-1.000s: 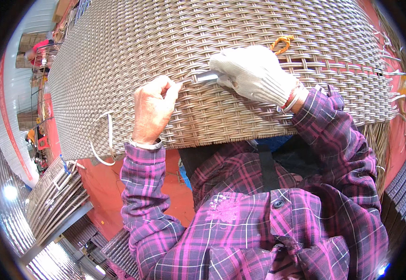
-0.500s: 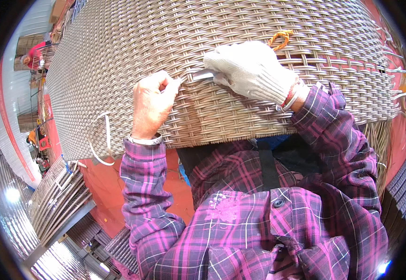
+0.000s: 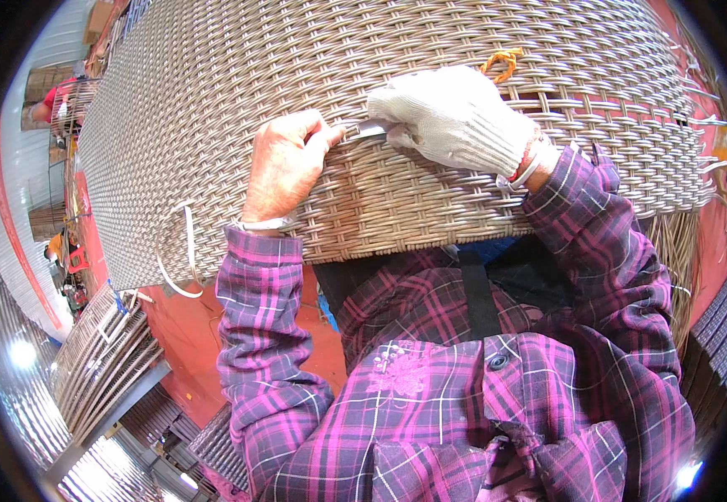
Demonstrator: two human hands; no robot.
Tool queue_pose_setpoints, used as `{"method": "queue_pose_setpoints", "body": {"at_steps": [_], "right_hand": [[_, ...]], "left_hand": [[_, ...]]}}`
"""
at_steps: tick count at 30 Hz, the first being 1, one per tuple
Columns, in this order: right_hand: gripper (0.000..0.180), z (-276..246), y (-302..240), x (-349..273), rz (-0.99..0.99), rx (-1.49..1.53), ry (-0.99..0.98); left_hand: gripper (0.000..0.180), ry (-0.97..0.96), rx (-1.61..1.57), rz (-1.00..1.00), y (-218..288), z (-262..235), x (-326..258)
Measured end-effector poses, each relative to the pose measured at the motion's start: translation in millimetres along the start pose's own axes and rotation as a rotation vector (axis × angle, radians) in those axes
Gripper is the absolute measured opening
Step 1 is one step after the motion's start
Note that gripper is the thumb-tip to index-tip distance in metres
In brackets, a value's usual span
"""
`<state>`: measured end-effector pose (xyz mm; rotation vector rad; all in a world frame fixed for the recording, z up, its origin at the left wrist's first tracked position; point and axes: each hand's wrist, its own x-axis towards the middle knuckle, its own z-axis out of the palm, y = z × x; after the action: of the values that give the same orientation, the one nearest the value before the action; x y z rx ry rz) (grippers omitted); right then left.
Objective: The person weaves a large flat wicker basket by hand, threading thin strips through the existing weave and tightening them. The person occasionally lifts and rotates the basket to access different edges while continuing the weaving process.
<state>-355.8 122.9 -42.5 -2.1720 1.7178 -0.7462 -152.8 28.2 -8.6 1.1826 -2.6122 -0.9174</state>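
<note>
A broad grey-brown woven wicker panel [image 3: 397, 209] stretches in front of me, its near edge close to my body. My right hand [image 3: 464, 121], in a white knit glove, is closed round a tool with a flat metal blade [image 3: 371, 130]; the glove hides its handle. The blade points left and lies against the weave. Just left of its tip, my bare left hand [image 3: 284, 167] pinches at the weave with thumb and forefinger. What sits between those fingertips is too small to make out. An orange cord loop [image 3: 501, 60] lies beyond the glove.
A pale loose strand [image 3: 189, 251] curls out at the panel's left. Right of the glove, the weave has an open slot [image 3: 539, 105]. Strand ends [image 3: 712, 167] stick out at the right edge. A frame of curved rods [image 3: 104, 360] stands lower left; a person in red [image 3: 61, 96] is far left.
My left hand has shifted right and slightly away from me, its fingertips now nearer the blade. The gloved right hand and the blade have moved only slightly.
</note>
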Motion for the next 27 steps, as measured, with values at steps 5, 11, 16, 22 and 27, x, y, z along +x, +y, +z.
{"method": "queue_pose_setpoints", "body": {"at_steps": [5,11,16,22,27], "right_hand": [[0.018,-0.5,0.9,-2.0,-0.025,0.021,0.047],[0.015,-7.4,1.5,-4.0,-0.003,0.013,0.031],[0.011,-27.0,15.6,-24.1,0.035,-0.050,0.018],[0.016,-62.1,36.3,-62.5,0.209,-0.040,0.124],[0.027,-71.3,51.8,-80.6,0.263,0.015,0.152]], "left_hand": [[0.008,0.074,-0.060,0.145,-10.7,-15.4,-19.8],[0.013,0.128,-0.400,0.063,-21.0,-10.4,-28.7],[0.022,0.254,-0.100,0.175,-7.1,26.5,-8.8],[0.033,0.309,0.613,0.444,12.6,18.0,-19.0],[0.022,0.224,0.343,0.545,20.7,32.8,-1.4]]}}
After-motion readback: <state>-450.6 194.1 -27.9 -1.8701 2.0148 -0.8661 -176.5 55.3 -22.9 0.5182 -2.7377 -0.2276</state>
